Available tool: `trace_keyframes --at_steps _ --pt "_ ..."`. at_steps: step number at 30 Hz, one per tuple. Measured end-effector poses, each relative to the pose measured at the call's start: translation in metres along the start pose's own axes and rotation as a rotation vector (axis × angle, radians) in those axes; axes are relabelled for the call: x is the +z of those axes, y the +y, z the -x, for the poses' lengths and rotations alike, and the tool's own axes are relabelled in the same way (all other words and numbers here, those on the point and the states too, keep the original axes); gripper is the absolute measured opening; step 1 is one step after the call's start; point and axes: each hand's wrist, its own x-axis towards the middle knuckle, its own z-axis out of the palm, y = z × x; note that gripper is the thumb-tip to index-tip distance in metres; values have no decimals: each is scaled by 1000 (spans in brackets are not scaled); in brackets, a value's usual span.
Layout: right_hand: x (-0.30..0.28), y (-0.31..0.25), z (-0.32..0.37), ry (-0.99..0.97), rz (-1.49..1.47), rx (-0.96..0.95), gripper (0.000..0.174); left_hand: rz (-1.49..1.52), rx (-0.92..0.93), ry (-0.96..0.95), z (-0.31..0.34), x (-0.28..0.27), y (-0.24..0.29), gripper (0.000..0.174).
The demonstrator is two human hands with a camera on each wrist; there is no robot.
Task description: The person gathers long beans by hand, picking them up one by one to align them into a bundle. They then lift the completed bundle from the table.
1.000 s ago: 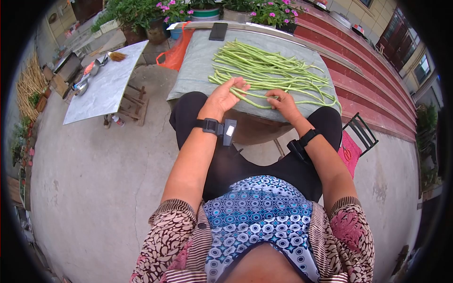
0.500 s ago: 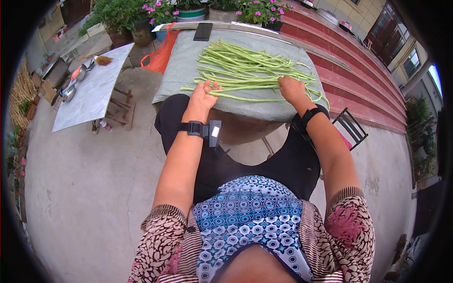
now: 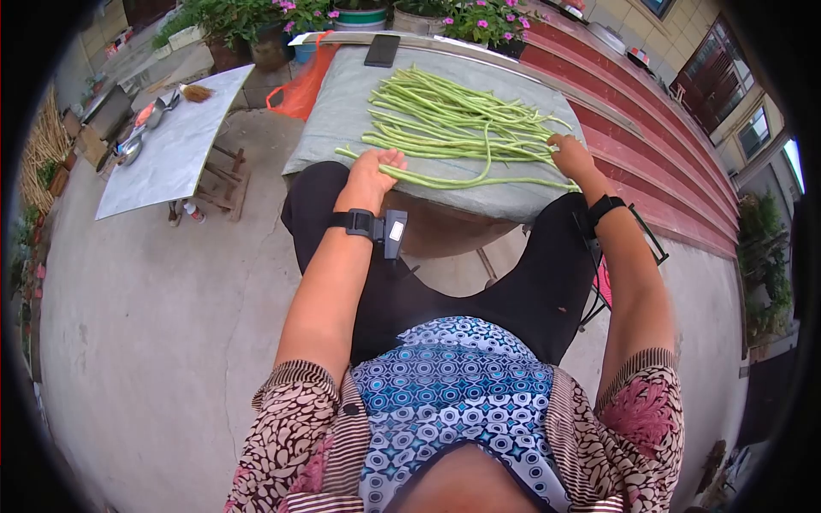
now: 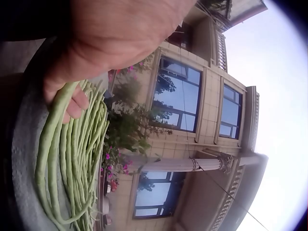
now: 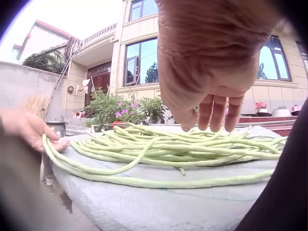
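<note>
Long green beans (image 3: 453,115) lie in a loose pile on a cloth-covered table (image 3: 333,111). My left hand (image 3: 369,178) grips two long beans (image 4: 47,144) near one end, at the table's front left. One of these runs along the front edge; the other bends up toward the pile, as the right wrist view shows. Over the right end of the pile is my right hand (image 3: 571,159). In the right wrist view its fingers (image 5: 219,113) hang down, apart from the thumb, and no bean shows between them.
A black phone (image 3: 382,50) lies at the table's back left, beside an orange plastic bag (image 3: 312,85). Further left stands a low table (image 3: 171,145) with bowls and a brush (image 3: 196,92). Red steps (image 3: 633,128) rise at the right, and potted flowers (image 3: 483,24) stand behind.
My right hand has moved rightward from near the left hand to the pile's right end. The left hand has shifted left, and the beans it holds are now drawn out along the front edge.
</note>
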Motion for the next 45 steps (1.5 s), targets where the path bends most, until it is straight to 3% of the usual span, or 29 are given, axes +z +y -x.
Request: trace_keyframes --at_steps 2,5,8,10,14,17,23,26,32,35,38,45 --pt "22 -30 -6 -33 -156 -165 30 -84 17 -25 5 1 -2 34" --pt "34 -99 7 164 -189 -380 31 -148 11 -73 10 1 -2 38" --pt "56 -137 6 302 -117 -456 33 -177 -10 -118 14 -2 0 40" --pt "65 -145 5 286 -80 -408 30 -193 -11 -138 17 -2 1 40" --pt "61 -151 7 327 78 -406 22 -195 -32 -194 13 -6 2 41" --pt "54 -152 9 341 -35 -375 19 -165 -70 -234 14 -7 3 42" --pt "49 -149 9 131 -153 -250 17 -212 -82 -260 11 -5 1 43" --pt "46 -146 9 94 -201 -278 16 -243 -92 -251 11 -4 0 43" --pt "46 -151 12 253 -427 -298 16 -272 -88 -285 1 -7 0 41" --pt "40 -156 20 107 -573 -319 16 -265 -59 -369 14 1 0 40" --pt "41 -157 26 148 -517 -463 15 -221 -56 -479 22 2 0 40" --pt "41 -158 29 78 -511 -489 15 -169 -34 -499 20 4 -1 32"
